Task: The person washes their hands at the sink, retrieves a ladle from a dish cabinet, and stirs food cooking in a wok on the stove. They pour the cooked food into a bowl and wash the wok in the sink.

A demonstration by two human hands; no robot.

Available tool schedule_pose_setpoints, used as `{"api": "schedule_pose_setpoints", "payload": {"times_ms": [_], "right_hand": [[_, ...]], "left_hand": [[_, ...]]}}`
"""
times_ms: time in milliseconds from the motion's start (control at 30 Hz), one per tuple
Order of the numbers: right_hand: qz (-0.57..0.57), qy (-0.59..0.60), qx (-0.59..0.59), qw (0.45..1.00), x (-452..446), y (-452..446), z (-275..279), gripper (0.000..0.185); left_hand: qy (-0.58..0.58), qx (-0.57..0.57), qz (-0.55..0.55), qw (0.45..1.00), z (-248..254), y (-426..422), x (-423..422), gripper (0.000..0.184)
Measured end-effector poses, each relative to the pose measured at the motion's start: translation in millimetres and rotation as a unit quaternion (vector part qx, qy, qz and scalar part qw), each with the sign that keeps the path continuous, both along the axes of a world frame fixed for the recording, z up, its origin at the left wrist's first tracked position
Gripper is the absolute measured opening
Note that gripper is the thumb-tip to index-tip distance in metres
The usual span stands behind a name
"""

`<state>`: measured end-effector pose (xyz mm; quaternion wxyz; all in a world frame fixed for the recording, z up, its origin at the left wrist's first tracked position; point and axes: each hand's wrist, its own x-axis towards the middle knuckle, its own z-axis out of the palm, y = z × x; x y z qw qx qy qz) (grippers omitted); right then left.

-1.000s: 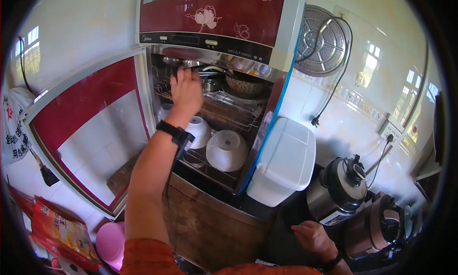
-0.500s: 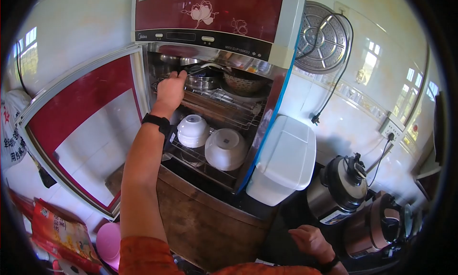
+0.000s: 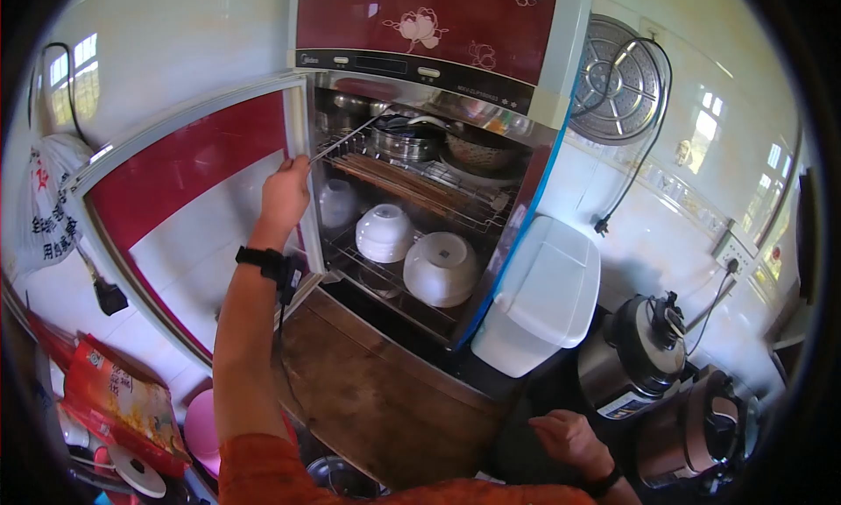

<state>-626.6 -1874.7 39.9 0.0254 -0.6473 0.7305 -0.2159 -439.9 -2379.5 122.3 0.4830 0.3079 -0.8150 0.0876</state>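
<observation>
My left hand (image 3: 286,194) is closed on the near end of a long, thin metal utensil (image 3: 350,135) at the cabinet's open door. The utensil slants up into the upper rack; its far tip reaches near the pots, and its exact kind I cannot make out. Wooden chopsticks (image 3: 403,183) lie on that rack (image 3: 486,214), below a steel pot (image 3: 406,144) and a pan (image 3: 480,153). Upturned white bowls (image 3: 384,233) sit on the lower shelf. My right hand (image 3: 571,442) hovers low at the right, fingers curled, with nothing visible in it.
The red-panelled cabinet door (image 3: 197,181) stands open at the left. A white lidded bin (image 3: 543,295) stands right of the cabinet, beside two electric cookers (image 3: 635,356). A wooden board (image 3: 359,374) lies in front. A power cord (image 3: 644,168) hangs on the wall.
My left hand has drawn back out of the cabinet, down and to the left toward the door, bringing the thin utensil along. The view has shifted; my right hand stays about where it was.
</observation>
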Motion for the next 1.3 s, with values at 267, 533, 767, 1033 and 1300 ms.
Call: {"api": "schedule_pose_setpoints", "payload": {"times_ms": [267,533,767,1033,1300], "right_hand": [[0.061,-0.023,0.012,0.998,3,-11,0,0.014],[0.164,-0.237,-0.013,0.958,37,-78,11,0.035],[0.218,-0.591,-0.054,0.775,75,-113,1,0.024],[0.158,-0.709,-0.001,0.687,42,-40,52,0.030],[0.106,-0.713,-0.099,0.686,32,48,49,0.029]], "left_hand": [[0.105,0.278,-0.129,0.946,-77,45,74,0.013],[0.207,0.690,-0.349,0.599,-107,260,72,0.017],[0.193,0.691,-0.355,0.599,-111,272,146,0.031],[0.481,0.444,-0.192,0.731,-98,32,312,0.067],[0.336,0.179,0.016,0.924,-123,140,208,0.040]]}}
